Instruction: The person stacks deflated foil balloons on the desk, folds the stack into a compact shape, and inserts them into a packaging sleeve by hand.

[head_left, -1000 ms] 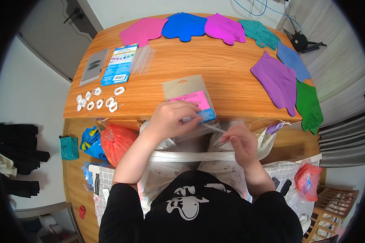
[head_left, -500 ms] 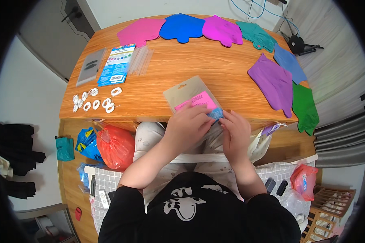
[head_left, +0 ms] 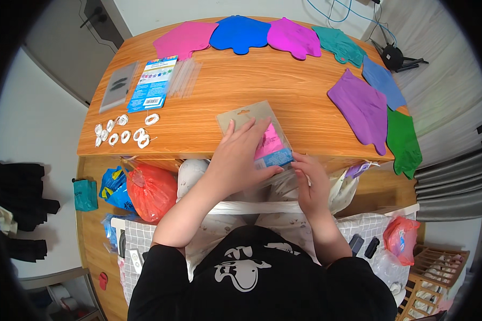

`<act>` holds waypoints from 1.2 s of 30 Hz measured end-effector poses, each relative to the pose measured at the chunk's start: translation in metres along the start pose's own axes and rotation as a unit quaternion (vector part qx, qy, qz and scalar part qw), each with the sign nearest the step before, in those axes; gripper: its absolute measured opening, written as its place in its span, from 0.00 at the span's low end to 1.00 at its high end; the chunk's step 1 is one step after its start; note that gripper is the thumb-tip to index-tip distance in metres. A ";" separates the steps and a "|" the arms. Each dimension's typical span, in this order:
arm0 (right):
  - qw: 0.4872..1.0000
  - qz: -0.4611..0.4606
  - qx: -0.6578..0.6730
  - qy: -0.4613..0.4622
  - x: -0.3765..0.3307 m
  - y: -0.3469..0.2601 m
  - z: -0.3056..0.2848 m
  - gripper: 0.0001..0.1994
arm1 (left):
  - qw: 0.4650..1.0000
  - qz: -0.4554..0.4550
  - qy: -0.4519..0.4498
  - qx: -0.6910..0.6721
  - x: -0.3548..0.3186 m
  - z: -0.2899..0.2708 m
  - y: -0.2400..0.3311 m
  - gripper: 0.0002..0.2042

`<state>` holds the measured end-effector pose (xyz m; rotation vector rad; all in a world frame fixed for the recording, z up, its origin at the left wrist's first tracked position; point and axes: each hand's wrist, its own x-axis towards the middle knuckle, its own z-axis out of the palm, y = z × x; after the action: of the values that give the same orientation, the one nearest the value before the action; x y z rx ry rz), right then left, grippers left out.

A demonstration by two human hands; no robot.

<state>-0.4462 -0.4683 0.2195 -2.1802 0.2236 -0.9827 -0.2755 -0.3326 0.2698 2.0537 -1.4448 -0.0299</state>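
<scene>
a flat clear packet (head_left: 262,136) with a pink sheet inside lies at the near edge of the wooden worktop (head_left: 241,96); the left hand (head_left: 241,158) presses flat on it, fingers spread, while the right hand (head_left: 310,179) pinches its lower corner. white rings (head_left: 124,131) lie well apart to the left, coloured foil shapes (head_left: 361,104) along the far side

One head-worn fisheye view looks steeply down from above the person, close over the wooden table (head_left: 209,115) near edge (straight lines bend toward the rim), forearms entering from below.
</scene>
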 end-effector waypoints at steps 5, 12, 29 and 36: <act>0.989 -0.086 -0.091 -0.083 0.008 -0.011 -0.016 0.17 | 0.997 0.034 -0.009 0.063 -0.005 0.010 -0.012 0.43; 0.988 -0.044 -0.098 -0.108 0.021 -0.003 -0.026 0.17 | 0.993 0.055 -0.031 0.100 -0.003 0.006 -0.007 0.44; 0.985 0.056 -0.041 -0.161 0.058 -0.010 -0.026 0.11 | 0.986 0.110 -0.094 0.087 -0.001 -0.002 -0.015 0.35; 0.981 0.076 -0.023 -0.178 0.063 -0.006 -0.029 0.12 | 0.985 0.115 -0.086 0.097 -0.001 0.001 -0.018 0.35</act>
<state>-0.4234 -0.5067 0.2732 -2.2983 0.2404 -0.4968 -0.2612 -0.3282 0.2601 2.0624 -1.8488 0.0303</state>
